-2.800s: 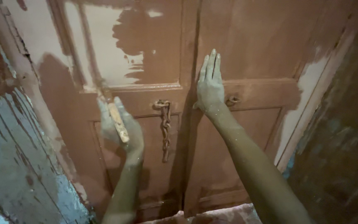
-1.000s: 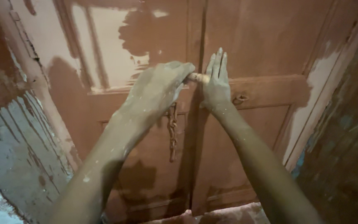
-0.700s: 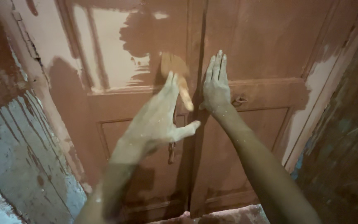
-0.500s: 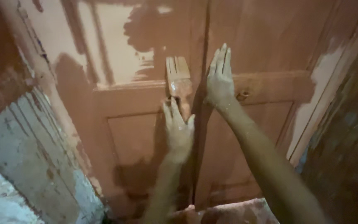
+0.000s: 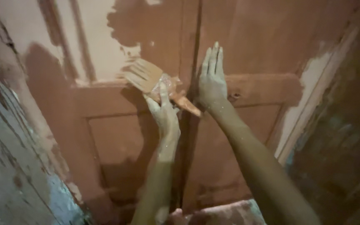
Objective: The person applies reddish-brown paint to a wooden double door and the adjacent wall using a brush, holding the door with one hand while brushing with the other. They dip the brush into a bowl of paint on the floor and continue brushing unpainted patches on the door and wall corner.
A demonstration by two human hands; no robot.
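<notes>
my left hand (image 5: 163,114) grips a paintbrush (image 5: 155,83), bristles on the door (image 5: 117,137) panel's top edge. my right hand (image 5: 211,79) lies open, flat against it

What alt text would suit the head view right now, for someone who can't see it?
The left hand holds a paint-coated brush, bristles against a reddish-brown double door, while the right hand presses flat on the right leaf. Pale unpainted patches remain on the upper left panel.
</notes>
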